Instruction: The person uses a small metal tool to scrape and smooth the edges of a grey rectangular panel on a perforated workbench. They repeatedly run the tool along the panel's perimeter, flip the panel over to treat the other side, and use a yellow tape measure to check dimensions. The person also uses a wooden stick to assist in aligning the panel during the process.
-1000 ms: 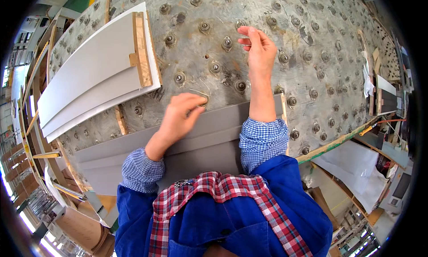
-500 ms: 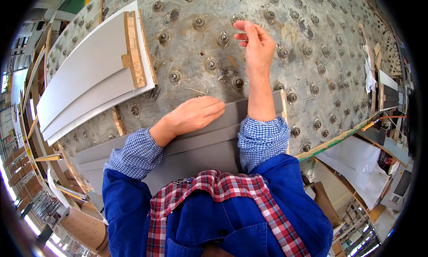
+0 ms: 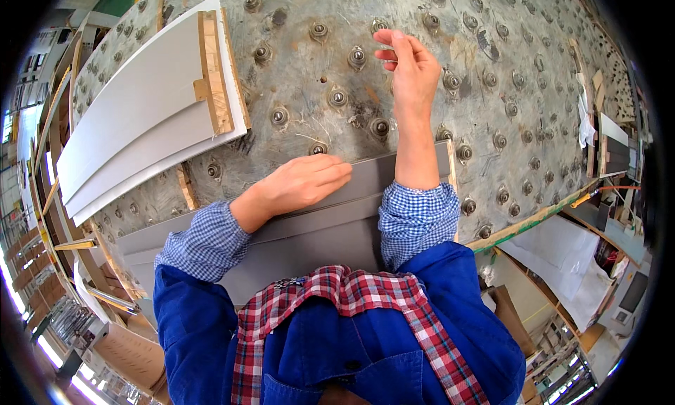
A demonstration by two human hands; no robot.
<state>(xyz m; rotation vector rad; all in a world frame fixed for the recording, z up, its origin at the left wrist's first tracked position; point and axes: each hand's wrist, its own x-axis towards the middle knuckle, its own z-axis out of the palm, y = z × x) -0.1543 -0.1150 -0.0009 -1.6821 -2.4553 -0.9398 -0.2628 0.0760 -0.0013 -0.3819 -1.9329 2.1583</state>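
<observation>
Left fingers (image 3: 334, 172) bend over the grey panel (image 3: 316, 243) and right fingers (image 3: 404, 50) curl, grips unclear.

The scuffed metal table (image 3: 299, 88), studded with rollers (image 3: 357, 56), is carrying a grey panel (image 3: 316, 242) and, farther left, pale panels (image 3: 140, 92).

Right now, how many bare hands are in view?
2: the left hand at the dark grey panel's far edge, and the right hand beyond it, over the ball-studded table. No others show.
</observation>
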